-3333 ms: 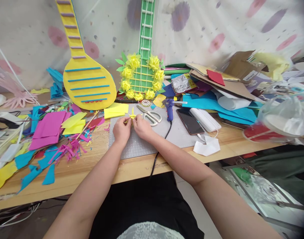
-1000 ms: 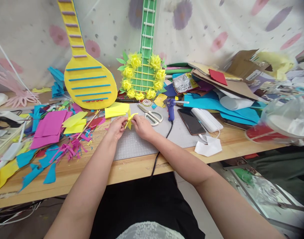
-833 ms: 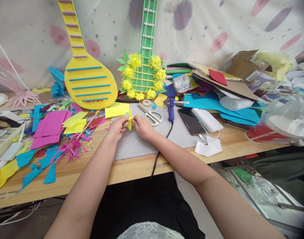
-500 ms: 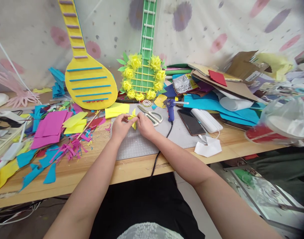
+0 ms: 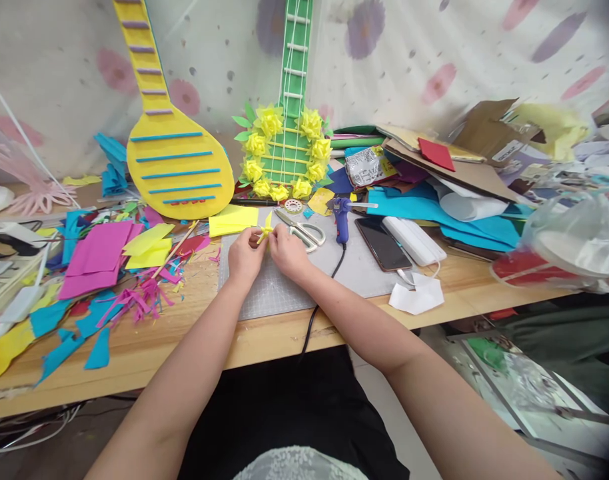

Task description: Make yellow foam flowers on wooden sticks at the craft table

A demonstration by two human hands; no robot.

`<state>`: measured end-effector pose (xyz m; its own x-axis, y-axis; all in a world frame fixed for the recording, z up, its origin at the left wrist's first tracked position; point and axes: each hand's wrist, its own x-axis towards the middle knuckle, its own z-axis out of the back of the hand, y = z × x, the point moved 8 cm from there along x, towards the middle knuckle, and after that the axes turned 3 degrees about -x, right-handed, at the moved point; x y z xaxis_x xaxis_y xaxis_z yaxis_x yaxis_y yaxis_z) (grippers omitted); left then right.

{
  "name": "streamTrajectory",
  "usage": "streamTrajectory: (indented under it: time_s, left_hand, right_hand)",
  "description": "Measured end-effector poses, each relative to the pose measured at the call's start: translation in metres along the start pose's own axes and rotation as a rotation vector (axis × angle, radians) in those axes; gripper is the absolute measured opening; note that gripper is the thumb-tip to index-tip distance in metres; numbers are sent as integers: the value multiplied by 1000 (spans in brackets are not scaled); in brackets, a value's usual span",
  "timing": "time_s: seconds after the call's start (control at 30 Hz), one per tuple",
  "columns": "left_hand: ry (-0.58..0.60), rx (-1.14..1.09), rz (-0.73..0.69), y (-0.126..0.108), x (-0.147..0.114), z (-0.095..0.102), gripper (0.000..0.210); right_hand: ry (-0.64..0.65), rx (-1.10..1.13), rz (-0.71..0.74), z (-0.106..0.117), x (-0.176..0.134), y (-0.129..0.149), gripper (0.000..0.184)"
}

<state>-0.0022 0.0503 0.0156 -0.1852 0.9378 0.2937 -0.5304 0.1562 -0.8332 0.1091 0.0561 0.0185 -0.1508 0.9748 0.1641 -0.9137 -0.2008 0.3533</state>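
Between my two hands is a small yellow crepe-paper flower with pointed petals. My left hand pinches it from the left, fingers closed. On its other side my right hand also has its fingertips closed on the paper. Both hands are above the grey cutting mat. Scissors lie just beyond my right hand, and a purple glue gun stands further right. Behind, a green guitar-shaped piece is ringed with yellow paper roses. Folded yellow paper lies past my left hand.
A yellow guitar-shaped piece leans at the back left. Magenta paper and blue scraps litter the left side. To the right are a phone, a white power bank, a stack of cardboard and paper, and a bagged cup.
My fingers have shifted slightly around the yellow flower, and it has turned a little between them. My left hand has edged closer to the right. The view has moved slightly.
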Motion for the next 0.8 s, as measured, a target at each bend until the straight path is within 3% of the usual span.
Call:
streamTrajectory:
  time_s: [0.3, 0.53, 0.8]
  left_hand:
    - [0, 110, 76, -2, -5, 0, 21]
    - [-18, 197, 78, 0, -5, 1, 20]
    - [-41, 186, 65, 2, -5, 3, 22]
  right_hand:
    - [57, -179, 13, -3, -3, 9, 35]
    - [93, -211, -83, 4, -5, 3, 33]
    - [93, -197, -37, 2, -7, 7, 37]
